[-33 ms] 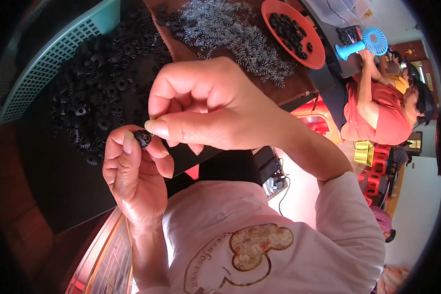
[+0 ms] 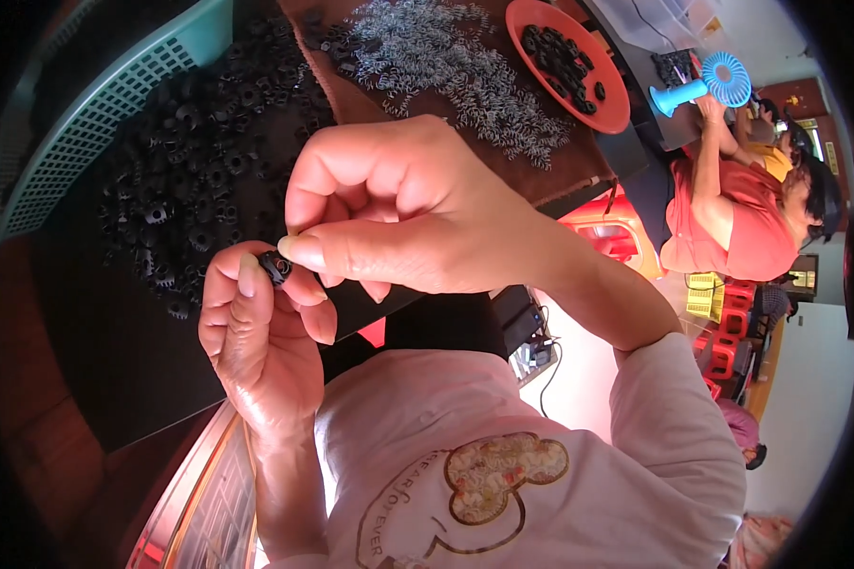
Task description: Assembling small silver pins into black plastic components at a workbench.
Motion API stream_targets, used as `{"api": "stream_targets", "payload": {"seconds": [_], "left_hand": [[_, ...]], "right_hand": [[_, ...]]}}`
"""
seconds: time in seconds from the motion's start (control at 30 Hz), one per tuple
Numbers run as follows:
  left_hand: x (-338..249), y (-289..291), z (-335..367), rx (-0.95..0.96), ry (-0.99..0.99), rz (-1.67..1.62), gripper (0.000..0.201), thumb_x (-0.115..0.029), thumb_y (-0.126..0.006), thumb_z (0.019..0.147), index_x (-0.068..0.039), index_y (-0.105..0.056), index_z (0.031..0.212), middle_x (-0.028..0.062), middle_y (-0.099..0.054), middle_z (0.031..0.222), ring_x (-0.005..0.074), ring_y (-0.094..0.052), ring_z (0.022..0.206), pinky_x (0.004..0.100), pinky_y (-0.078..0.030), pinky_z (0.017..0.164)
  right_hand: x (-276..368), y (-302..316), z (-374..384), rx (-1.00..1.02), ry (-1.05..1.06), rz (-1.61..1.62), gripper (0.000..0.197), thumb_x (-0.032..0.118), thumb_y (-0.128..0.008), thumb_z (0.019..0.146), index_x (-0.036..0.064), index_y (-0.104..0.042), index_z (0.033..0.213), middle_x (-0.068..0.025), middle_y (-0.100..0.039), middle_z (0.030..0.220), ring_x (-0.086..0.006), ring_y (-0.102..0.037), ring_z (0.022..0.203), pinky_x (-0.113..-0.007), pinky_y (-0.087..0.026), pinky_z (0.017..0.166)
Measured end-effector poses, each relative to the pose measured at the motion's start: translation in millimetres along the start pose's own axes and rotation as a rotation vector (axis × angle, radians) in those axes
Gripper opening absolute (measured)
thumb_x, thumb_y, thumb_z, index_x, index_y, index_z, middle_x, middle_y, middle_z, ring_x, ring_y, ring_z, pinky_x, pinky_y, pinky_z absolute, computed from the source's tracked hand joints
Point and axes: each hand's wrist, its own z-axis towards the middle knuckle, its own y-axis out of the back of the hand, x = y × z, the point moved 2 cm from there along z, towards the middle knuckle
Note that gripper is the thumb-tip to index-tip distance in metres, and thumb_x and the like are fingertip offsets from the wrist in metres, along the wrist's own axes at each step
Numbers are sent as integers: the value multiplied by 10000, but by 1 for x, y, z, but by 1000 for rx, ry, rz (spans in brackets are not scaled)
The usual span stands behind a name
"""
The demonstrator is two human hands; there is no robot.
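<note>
My left hand (image 2: pixel 266 327) pinches a small round black plastic part (image 2: pixel 275 267) between thumb and fingers. A thin bright curve shows on the part's face, perhaps wire. Just above it, my right hand (image 2: pixel 389 213) is closed in a pinch, its thumb tip and index finger at the part's upper edge. Whatever sits between those fingertips is too small or hidden to make out. Beyond the hands, a heap of similar black toothed parts (image 2: pixel 190 161) lies on the dark table (image 2: pixel 95 351). Many small silvery curled wire pieces (image 2: pixel 446 71) are spread over a brown cloth (image 2: pixel 375 109).
A teal plastic basket (image 2: pixel 95 119) stands at the far left. An orange-red plate (image 2: pixel 612 100) holding black rings (image 2: pixel 555 62) is at the far right. Past it, a person in a red shirt (image 2: pixel 731 213) sits near a blue handheld fan (image 2: pixel 693 93). A red stool (image 2: pixel 612 228) stands beside the table.
My right hand has shifted very slightly left and down at the black part. My left hand keeps its hold on the part.
</note>
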Motion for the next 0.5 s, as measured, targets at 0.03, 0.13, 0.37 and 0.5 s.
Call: {"api": "stream_targets", "payload": {"seconds": [0.03, 0.13, 0.37, 0.5], "left_hand": [[0, 0, 0, -28, 0, -3, 256, -239, -498, 1009, 11, -546, 1026, 76, -599, 727, 124, -527, 543, 223, -424, 501], [0, 0, 0, -54, -2, -4, 264, -250, -514, 1003, 9, -549, 1039, 72, -601, 719, 125, -533, 539, 223, -422, 493], [2, 1, 0, -72, -14, 14, 264, -255, -538, 996, 4, -554, 1042, 69, -609, 732, 117, -532, 543, 224, -421, 490], [2, 1, 1, -62, -13, 10, 259, -251, -536, 997, 3, -554, 1042, 67, -613, 742, 114, -533, 548, 222, -428, 500]], "right_hand": [[-1, 0, -2, 26, 9, 36, 99, 70, -658, 901, -9, -597, 899, -46, -651, 730, -55, -585, 578, -195, -441, 477], [-6, -4, -1, -9, 33, 54, 88, 70, -642, 908, -7, -599, 906, -50, -656, 736, -59, -589, 574, -195, -446, 474], [5, -1, -8, -41, -28, 43, 65, 59, -622, 909, -2, -605, 927, -56, -675, 759, -66, -591, 555, -189, -427, 445], [9, -4, -5, 10, -75, 82, 59, 1, -569, 888, -53, -561, 864, -92, -642, 688, -140, -652, 605, -249, -499, 540]]}}
